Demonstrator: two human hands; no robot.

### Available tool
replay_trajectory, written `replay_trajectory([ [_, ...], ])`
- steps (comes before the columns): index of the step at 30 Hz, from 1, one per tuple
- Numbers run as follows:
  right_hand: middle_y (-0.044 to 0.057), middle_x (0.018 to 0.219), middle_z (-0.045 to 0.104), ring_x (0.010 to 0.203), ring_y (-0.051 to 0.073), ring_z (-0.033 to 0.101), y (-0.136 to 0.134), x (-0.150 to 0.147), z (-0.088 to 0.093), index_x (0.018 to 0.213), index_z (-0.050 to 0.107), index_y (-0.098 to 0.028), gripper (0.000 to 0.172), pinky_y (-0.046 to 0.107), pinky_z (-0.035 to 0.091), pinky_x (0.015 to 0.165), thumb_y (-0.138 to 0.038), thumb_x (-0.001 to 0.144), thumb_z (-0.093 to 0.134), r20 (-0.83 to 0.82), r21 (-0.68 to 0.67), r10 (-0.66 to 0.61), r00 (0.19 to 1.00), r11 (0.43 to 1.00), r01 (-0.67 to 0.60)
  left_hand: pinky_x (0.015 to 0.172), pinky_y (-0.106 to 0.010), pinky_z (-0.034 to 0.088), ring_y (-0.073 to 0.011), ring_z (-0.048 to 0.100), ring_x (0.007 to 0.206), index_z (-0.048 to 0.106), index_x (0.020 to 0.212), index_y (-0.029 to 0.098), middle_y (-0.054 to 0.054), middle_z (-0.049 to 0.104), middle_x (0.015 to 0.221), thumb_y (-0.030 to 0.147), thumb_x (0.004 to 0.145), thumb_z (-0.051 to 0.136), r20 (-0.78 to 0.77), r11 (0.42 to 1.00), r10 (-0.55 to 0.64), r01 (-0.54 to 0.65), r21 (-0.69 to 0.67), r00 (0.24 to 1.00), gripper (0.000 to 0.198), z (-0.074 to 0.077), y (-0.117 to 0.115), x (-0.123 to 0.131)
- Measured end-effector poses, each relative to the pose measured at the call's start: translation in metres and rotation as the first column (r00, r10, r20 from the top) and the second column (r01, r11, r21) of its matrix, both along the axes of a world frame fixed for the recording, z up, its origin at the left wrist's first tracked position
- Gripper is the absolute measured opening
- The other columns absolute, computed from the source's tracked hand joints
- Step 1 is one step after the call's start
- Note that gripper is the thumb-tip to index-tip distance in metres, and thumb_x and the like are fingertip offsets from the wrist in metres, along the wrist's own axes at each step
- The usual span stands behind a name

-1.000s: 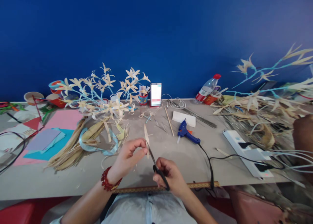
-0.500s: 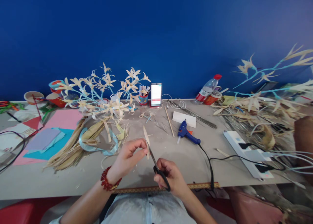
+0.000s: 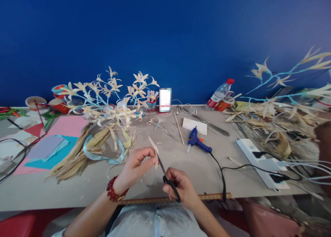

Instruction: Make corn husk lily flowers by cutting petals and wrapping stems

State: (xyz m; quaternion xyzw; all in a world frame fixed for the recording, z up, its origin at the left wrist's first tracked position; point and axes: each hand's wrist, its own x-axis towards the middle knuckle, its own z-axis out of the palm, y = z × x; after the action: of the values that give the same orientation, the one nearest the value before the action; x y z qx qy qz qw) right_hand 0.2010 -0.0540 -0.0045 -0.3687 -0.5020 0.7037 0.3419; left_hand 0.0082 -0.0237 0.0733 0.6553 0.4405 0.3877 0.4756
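Observation:
My left hand (image 3: 141,164) pinches a narrow, pale corn-husk strip (image 3: 152,143) between thumb and fingers, its pointed end sticking up and away from me. Black-handled scissors (image 3: 169,185) are in the grip of my right hand (image 3: 181,186). Their blades reach up to the strip, close beside my left fingertips; I cannot tell whether they are cutting into it. Beyond my hands stands a bunch of husk flowers (image 3: 125,114) on light blue stems. A dried husk bundle (image 3: 74,157) lies left of my left hand, with a light blue ribbon (image 3: 90,154) curled over it.
A blue glue gun (image 3: 196,140) lies right of my hands, its black cord running to a white power strip (image 3: 261,164). Against the wall are a phone (image 3: 164,100), a pen cup (image 3: 151,105) and a plastic bottle (image 3: 218,95). Coloured paper (image 3: 67,126) lies at left.
The upper tip of the husk strip has tilted to the left and bends more. Both hands and the scissors stay almost where they were.

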Motion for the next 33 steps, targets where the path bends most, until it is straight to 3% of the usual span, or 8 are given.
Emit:
replay_trajectory([
  [9, -0.009, 0.048, 0.040, 0.037, 0.006, 0.038, 0.002, 0.003, 0.001, 0.066, 0.038, -0.022, 0.054, 0.017, 0.025, 0.036, -0.063, 0.063, 0.073, 0.064, 0.019, -0.014, 0.998, 1.000, 0.013, 0.065, -0.025, 0.037, -0.0143, 0.051, 0.068, 0.057, 0.069, 0.016, -0.002, 0.057, 0.070, 0.029, 0.088, 0.051, 0.032, 1.000, -0.008, 0.009, -0.026, 0.999, 0.024, -0.003, 0.004, 0.003],
  [17, -0.010, 0.047, 0.039, 0.038, 0.006, 0.038, 0.013, 0.004, -0.003, 0.063, 0.037, -0.022, 0.052, 0.019, 0.030, 0.039, -0.058, 0.065, 0.074, 0.089, -0.046, -0.037, 0.995, 0.998, 0.042, 0.066, -0.025, 0.038, -0.0141, 0.051, 0.068, 0.056, 0.069, 0.016, -0.001, 0.056, 0.070, 0.027, 0.088, 0.050, 0.086, 0.996, -0.019, 0.026, -0.085, 0.996, 0.023, -0.022, 0.015, 0.004],
  [22, -0.002, 0.068, 0.060, 0.059, 0.012, 0.053, 0.025, 0.001, 0.006, 0.074, 0.051, -0.019, 0.038, 0.023, 0.041, 0.054, -0.041, 0.063, 0.081, -0.009, 0.039, -0.197, 0.980, 0.980, 0.197, 0.068, -0.024, 0.040, -0.0139, 0.052, 0.069, 0.057, 0.070, 0.016, -0.001, 0.057, 0.071, 0.029, 0.086, 0.053, -0.011, 0.995, -0.058, 0.057, -0.083, 0.998, 0.021, -0.027, 0.016, 0.003],
  [25, 0.001, 0.081, 0.065, 0.063, 0.013, 0.054, 0.036, -0.004, 0.016, 0.087, 0.056, -0.020, 0.032, 0.024, 0.041, 0.056, -0.034, 0.068, 0.078, -0.113, 0.050, -0.263, 0.958, 0.962, 0.270, 0.069, -0.024, 0.040, -0.0140, 0.053, 0.070, 0.059, 0.069, 0.016, -0.001, 0.059, 0.071, 0.028, 0.085, 0.054, -0.091, 0.996, -0.085, 0.082, -0.044, 0.992, 0.020, -0.025, 0.014, 0.003],
  [33, -0.003, 0.070, 0.059, 0.063, 0.013, 0.054, 0.051, -0.015, 0.038, 0.078, 0.051, -0.021, 0.034, 0.024, 0.042, 0.058, -0.022, 0.058, 0.080, -0.119, 0.043, -0.233, 0.965, 0.970, 0.239, 0.071, -0.025, 0.043, -0.0153, 0.058, 0.073, 0.060, 0.073, 0.018, -0.001, 0.064, 0.075, 0.018, 0.080, 0.053, -0.215, 0.991, -0.120, 0.131, 0.034, 0.969, 0.010, -0.019, 0.010, 0.004],
])
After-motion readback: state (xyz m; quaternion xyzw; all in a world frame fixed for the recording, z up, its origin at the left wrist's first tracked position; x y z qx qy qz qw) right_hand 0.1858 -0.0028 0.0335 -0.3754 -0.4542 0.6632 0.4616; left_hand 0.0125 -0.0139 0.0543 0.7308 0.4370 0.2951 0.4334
